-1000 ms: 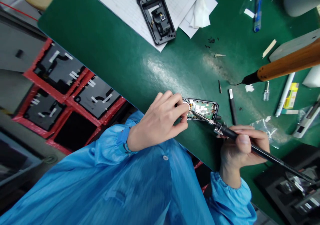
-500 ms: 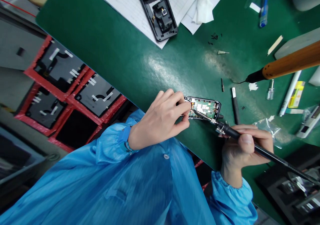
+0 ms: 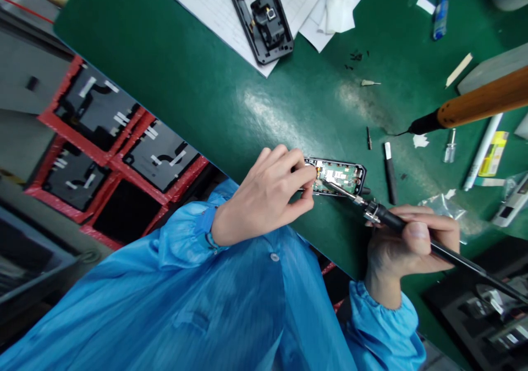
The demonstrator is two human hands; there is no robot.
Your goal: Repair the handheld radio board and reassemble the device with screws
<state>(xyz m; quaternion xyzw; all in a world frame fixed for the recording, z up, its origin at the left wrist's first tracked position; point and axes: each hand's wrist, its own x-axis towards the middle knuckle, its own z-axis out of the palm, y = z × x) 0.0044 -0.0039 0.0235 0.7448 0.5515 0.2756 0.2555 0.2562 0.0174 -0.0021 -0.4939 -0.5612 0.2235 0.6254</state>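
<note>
Coat [image 3: 231, 299] is filling the near side, below both grips. The right hand [image 3: 412, 244] is gripping an iron [image 3: 388, 217], fingers closing around its black handle; the metal tip is pointing left of that grip, over the board [image 3: 343, 173]. (Actual tip contact: cannot tell.) The device [image 3: 363, 177] carrying the board is lying on the green table [image 3: 173, 68] between the two hands, its left end sitting under the left hand's fingers. The left hand [image 3: 264, 192] is curling thumb and forefinger together there; cannot tell whether anything is being pinched.

Left of the left hand, red crates [image 3: 78, 143] are standing beyond the table edge. Just beyond the right grip, a black stick [image 3: 390, 178] with a white end is lying, a crinkled clear bag [image 3: 447, 206] beside the grip. Farther out, a wood-handled tool [image 3: 474, 104] is reaching in from the right. Beyond the left grip, an open shell [image 3: 268, 59] is resting on paper [image 3: 198, 11], with a tissue [image 3: 340, 5] lying to its right.
</note>
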